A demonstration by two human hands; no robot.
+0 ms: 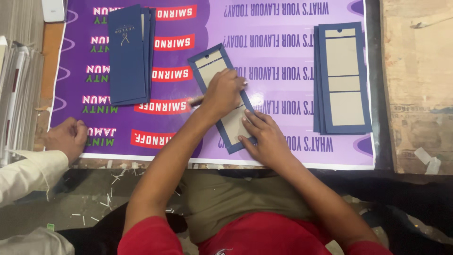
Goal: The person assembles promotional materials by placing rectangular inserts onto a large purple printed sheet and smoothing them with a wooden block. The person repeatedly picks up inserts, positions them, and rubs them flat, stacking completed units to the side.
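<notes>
Left hand [224, 92] with brush [196, 100] mid-card [225, 97]; right hand [264, 137] at its near edge.

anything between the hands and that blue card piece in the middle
Nothing visible. The left hand, holding a brush, rests on the blue card piece, and the right hand presses its lower end.

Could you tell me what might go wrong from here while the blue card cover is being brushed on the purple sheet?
1. The right hand pins only the near end of the blue card cover, so the far end could pivot under the strokes.
2. The left hand works the brush close to the cover's edge; it may smear onto the purple sheet.
3. Another person's hand rests at the sheet's corner and could tug it.
</notes>
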